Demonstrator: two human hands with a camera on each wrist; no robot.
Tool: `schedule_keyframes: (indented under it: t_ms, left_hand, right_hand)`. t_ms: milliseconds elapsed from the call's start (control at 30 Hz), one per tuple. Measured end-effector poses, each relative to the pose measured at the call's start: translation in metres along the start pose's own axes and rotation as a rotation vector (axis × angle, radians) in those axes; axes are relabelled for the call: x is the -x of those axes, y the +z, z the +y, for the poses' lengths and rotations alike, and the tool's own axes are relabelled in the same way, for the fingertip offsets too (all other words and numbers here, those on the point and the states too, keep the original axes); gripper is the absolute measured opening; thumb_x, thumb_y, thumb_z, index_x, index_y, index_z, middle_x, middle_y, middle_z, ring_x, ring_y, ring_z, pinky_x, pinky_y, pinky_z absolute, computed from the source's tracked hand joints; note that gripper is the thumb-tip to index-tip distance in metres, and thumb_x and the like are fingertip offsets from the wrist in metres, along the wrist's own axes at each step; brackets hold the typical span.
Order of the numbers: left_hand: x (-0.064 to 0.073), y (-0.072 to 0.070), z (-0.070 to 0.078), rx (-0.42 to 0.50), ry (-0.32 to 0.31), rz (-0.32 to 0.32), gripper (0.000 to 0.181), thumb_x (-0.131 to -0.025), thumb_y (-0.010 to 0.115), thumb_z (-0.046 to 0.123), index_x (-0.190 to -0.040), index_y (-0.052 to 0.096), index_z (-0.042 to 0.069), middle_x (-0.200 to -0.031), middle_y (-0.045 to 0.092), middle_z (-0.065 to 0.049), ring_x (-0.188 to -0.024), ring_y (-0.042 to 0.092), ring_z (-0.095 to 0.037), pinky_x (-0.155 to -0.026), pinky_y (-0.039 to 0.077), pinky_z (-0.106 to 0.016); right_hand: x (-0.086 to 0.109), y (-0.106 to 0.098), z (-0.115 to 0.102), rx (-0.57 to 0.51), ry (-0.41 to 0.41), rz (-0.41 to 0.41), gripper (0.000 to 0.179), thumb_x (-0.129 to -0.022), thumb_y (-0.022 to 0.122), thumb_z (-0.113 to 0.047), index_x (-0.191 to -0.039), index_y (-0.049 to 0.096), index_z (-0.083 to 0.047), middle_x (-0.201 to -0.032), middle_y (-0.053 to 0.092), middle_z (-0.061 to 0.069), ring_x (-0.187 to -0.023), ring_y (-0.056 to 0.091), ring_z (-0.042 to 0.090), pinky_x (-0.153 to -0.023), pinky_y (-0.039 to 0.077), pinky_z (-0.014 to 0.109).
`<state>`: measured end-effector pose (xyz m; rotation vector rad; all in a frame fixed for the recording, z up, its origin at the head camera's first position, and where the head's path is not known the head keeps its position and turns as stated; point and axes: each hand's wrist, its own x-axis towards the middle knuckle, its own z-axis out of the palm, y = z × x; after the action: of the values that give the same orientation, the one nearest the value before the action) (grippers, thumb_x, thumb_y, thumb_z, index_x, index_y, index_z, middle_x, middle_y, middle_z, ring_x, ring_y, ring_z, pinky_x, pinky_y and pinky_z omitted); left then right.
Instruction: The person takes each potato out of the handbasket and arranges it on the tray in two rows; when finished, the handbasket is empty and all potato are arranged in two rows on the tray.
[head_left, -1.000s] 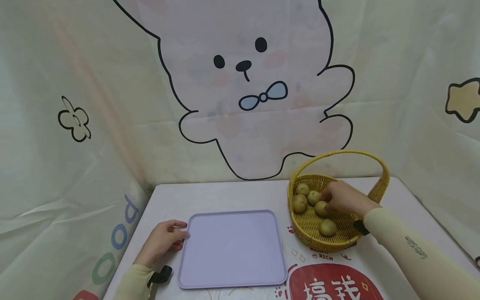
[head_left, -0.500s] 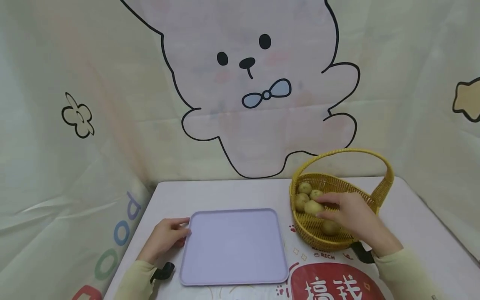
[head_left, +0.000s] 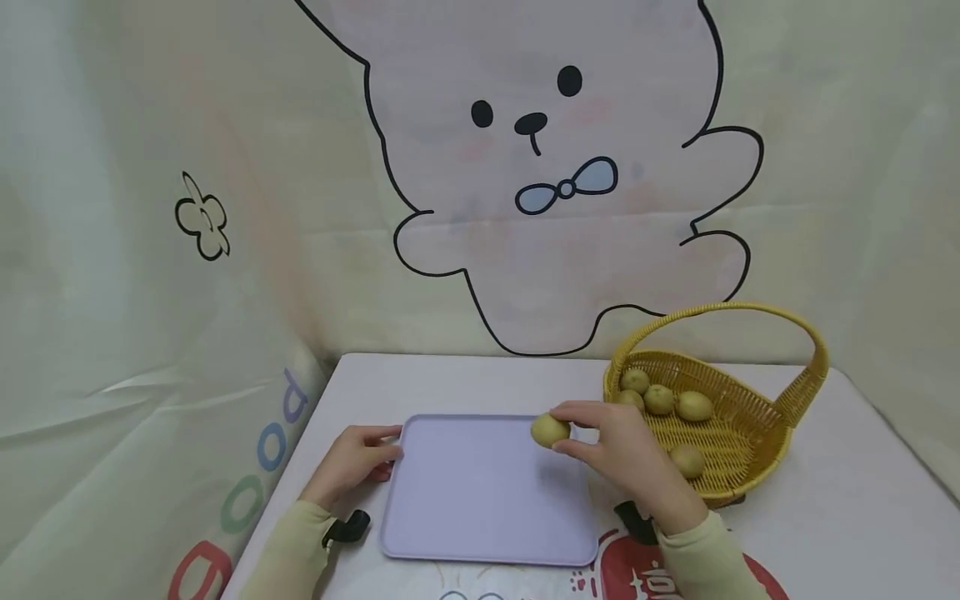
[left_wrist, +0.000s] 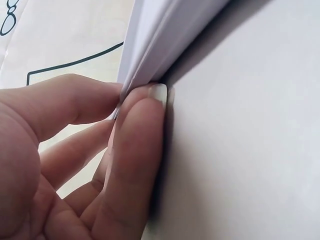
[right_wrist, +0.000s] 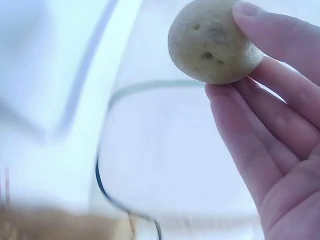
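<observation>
My right hand pinches a small round potato between thumb and fingertips, over the far right corner of the lilac tray. Dark eyes mark the skin of this potato in the right wrist view. At the tray's left edge, my left hand grips the rim. Close up in the left wrist view, the thumb and fingertips of that hand lie on either side of the tray's edge. Several more potatoes lie in the yellow wicker basket, just beyond my right hand.
The basket's tall arched handle rises at the back right of the white table. A printed red patch lies near the front edge. Behind the table hangs a cloth with a cartoon bear.
My right hand has lifted a potato out of the basket and carried it left over the tray. The left hand stays at the tray's edge. The head view has turned slightly left.
</observation>
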<state>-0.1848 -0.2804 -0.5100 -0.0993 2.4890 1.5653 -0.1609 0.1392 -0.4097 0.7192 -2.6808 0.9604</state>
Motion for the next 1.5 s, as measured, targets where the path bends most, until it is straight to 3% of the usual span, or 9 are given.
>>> schedule_keyframes:
  t_ms: [167, 367, 600, 1033, 1300, 1500]
  left_hand:
    - [0.000, 0.001, -0.001, 0.024, 0.002, -0.015, 0.049, -0.094, 0.082, 0.016, -0.140, 0.072, 0.001, -0.093, 0.077, -0.008, -0.070, 0.070, -0.016, -0.065, 0.065, -0.029]
    - [-0.001, 0.003, 0.001, 0.003, 0.002, 0.019, 0.046, -0.093, 0.082, 0.016, -0.137, 0.074, 0.004, -0.090, 0.077, -0.007, -0.069, 0.069, -0.015, -0.064, 0.065, -0.030]
    - [-0.003, 0.007, 0.001, 0.017, -0.020, 0.032, 0.043, -0.093, 0.082, 0.015, -0.135, 0.076, 0.007, -0.087, 0.074, -0.005, -0.068, 0.068, -0.014, -0.063, 0.064, -0.028]
    - [-0.001, 0.003, 0.003, 0.016, -0.018, -0.001, 0.045, -0.095, 0.082, 0.016, -0.139, 0.074, 0.007, -0.091, 0.076, -0.006, -0.070, 0.069, -0.014, -0.065, 0.064, -0.028]
    - [0.000, 0.003, 0.001, 0.019, -0.028, 0.006, 0.047, -0.095, 0.082, 0.016, -0.140, 0.073, 0.007, -0.090, 0.077, -0.006, -0.068, 0.070, -0.014, -0.065, 0.064, -0.026]
    - [-0.001, 0.004, 0.004, 0.020, -0.028, 0.001, 0.047, -0.095, 0.081, 0.015, -0.140, 0.073, 0.006, -0.090, 0.076, -0.006, -0.069, 0.070, -0.014, -0.065, 0.064, -0.026]
  right_hand:
    - [-0.028, 0.052, -0.009, -0.102, -0.005, -0.070, 0.036, -0.086, 0.092, -0.014, -0.121, 0.082, -0.012, -0.123, 0.081, 0.002, -0.114, 0.078, 0.025, -0.097, 0.065, 0.043]
    - [-0.057, 0.105, -0.026, -0.174, -0.029, -0.116, 0.036, -0.084, 0.092, -0.007, -0.119, 0.082, -0.009, -0.121, 0.081, 0.004, -0.113, 0.077, 0.025, -0.097, 0.065, 0.044]
    - [-0.073, 0.140, -0.037, -0.096, -0.080, -0.157, 0.034, -0.084, 0.092, -0.008, -0.116, 0.082, -0.008, -0.116, 0.082, 0.006, -0.111, 0.077, 0.024, -0.099, 0.063, 0.044]
    - [-0.079, 0.161, -0.043, -0.021, -0.099, -0.173, 0.031, -0.085, 0.091, -0.009, -0.114, 0.083, -0.010, -0.115, 0.082, 0.006, -0.111, 0.076, 0.024, -0.100, 0.062, 0.042]
    - [-0.078, 0.156, -0.040, -0.123, -0.042, -0.205, 0.035, -0.083, 0.093, -0.007, -0.117, 0.082, -0.009, -0.118, 0.081, 0.007, -0.113, 0.076, 0.026, -0.099, 0.063, 0.044]
    - [-0.078, 0.153, -0.038, -0.144, 0.011, -0.250, 0.046, -0.083, 0.093, -0.011, -0.126, 0.079, -0.005, -0.124, 0.080, 0.011, -0.115, 0.075, 0.029, -0.100, 0.063, 0.046]
